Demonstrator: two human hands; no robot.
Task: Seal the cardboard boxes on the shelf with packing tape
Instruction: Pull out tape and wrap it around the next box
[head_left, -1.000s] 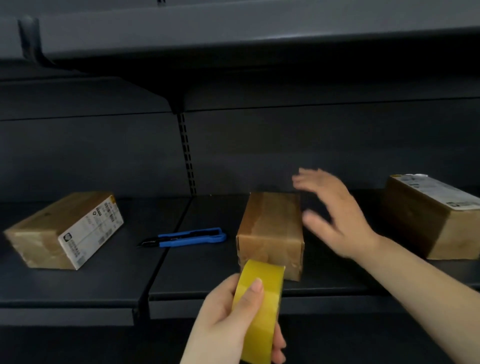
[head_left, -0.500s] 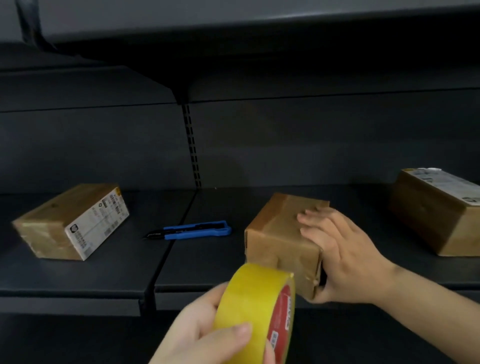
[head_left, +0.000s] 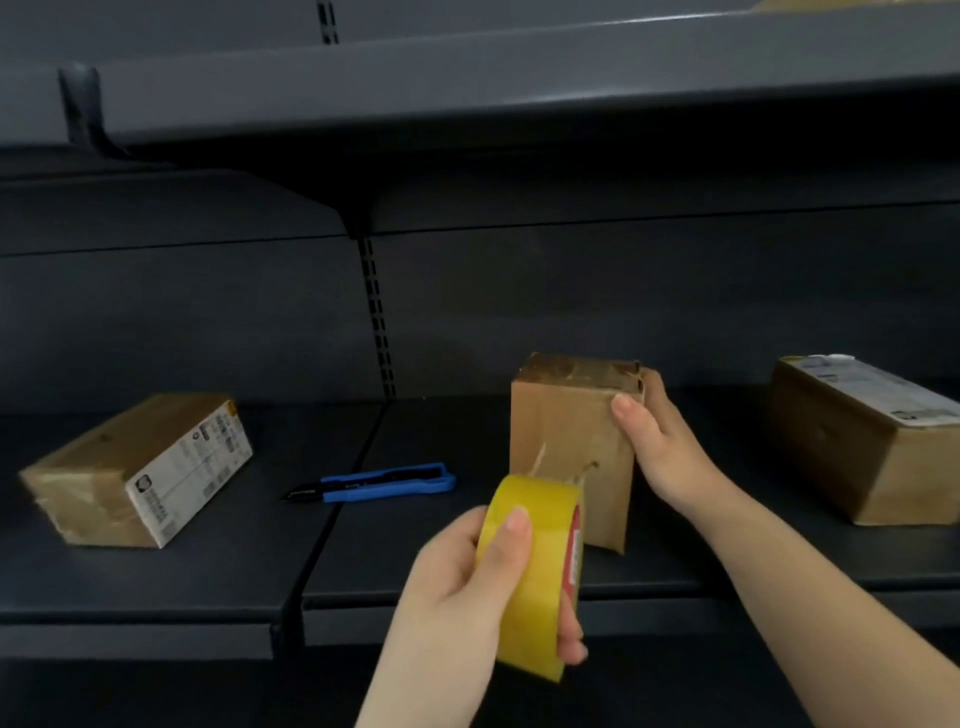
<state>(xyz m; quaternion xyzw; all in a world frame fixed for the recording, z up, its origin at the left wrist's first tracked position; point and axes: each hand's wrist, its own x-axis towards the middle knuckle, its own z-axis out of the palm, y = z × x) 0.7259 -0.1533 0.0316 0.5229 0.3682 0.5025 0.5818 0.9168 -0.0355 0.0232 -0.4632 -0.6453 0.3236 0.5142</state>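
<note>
— We see a yellow tape roll (head_left: 530, 571) at lower centre, its side face red with white print.

— And we see three brown cardboard boxes: the middle box (head_left: 569, 452) plain, the left box (head_left: 104, 483) with a white label printed in black, the right box (head_left: 852, 441) topped by a white label (print too blurred to read).

— We note a blue cutter (head_left: 384, 480) with a black tip, on the dark grey shelf (head_left: 208, 561).

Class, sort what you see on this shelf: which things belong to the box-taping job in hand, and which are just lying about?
In use:
- tape roll, gripped by the left hand
- middle box, stood on end, held by the right hand
- left box and right box, waiting

Lying about:
- blue cutter on the shelf
</note>
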